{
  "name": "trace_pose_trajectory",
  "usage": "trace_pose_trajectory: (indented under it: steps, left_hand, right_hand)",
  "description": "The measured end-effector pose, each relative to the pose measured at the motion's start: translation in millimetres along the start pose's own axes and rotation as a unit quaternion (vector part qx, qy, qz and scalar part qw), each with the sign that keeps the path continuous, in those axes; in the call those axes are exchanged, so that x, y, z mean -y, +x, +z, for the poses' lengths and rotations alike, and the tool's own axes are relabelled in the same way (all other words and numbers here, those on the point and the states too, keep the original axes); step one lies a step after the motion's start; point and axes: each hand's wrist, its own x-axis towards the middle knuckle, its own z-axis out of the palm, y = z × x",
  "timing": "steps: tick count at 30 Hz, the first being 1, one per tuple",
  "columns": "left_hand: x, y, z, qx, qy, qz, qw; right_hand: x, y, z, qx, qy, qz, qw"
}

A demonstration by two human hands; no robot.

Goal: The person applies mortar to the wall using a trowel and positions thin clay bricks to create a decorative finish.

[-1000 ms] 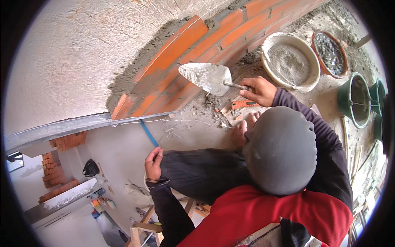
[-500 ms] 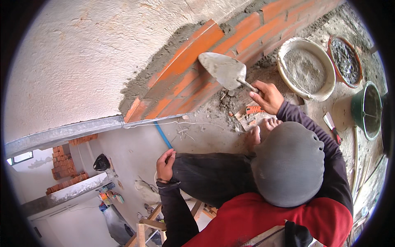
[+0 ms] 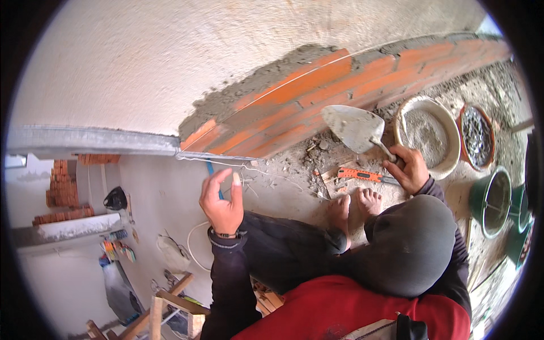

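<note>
My right hand (image 3: 409, 169) grips the handle of a pointed masonry trowel (image 3: 354, 126). The grey blade, smeared with mortar, is in front of the low brick wall (image 3: 300, 90), apart from the cream basin (image 3: 455, 148) of grey mortar beside it. My left hand (image 3: 222, 201) is raised above my left leg, empty, its fingers loosely bent and the thumb apart. Wet mortar (image 3: 226, 93) lies along the joint between the orange bricks and the pale plastered wall. A white string (image 3: 294, 84) runs along the brick course.
Near my bare feet lies an orange flat tool (image 3: 360, 174). An orange-rimmed bowl (image 3: 491, 158) and green buckets (image 3: 477, 198) stand at the right. Below the metal-coloured ledge (image 3: 96, 140) at left are stacked bricks (image 3: 62, 190), a black bag (image 3: 115, 198) and a wooden frame (image 3: 156, 317).
The trowel in my right hand has moved right, away from the bricks toward the mortar basin. My left hand has lifted off my leg and its fingers have spread. The view has shifted.
</note>
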Motion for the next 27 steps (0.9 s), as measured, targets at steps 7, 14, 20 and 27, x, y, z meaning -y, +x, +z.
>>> trace_pose_trajectory:
  steps: [7,14,20,27]
  left_hand:
    - [-0.5,56.4,-14.1,-0.153,0.136,0.115,0.972]
    - [11.9,37.5,-12.5,-0.174,0.108,0.05,0.977]
    - [20.8,-24.6,-10.8,-0.117,0.023,-0.022,0.993]
    - [25.8,-57.5,5.3,-0.066,-0.026,-0.073,0.995]
  right_hand:
    - [-17.1,-22.5,35.0,0.01,0.092,0.075,0.993]
    - [-4.4,-13.6,9.7,0.015,0.028,0.016,0.999]
    - [102.4,41.4,-49.3,0.052,-0.201,-0.158,0.965]
    - [226.5,105.5,-75.0,0.059,-0.451,-0.272,0.848]
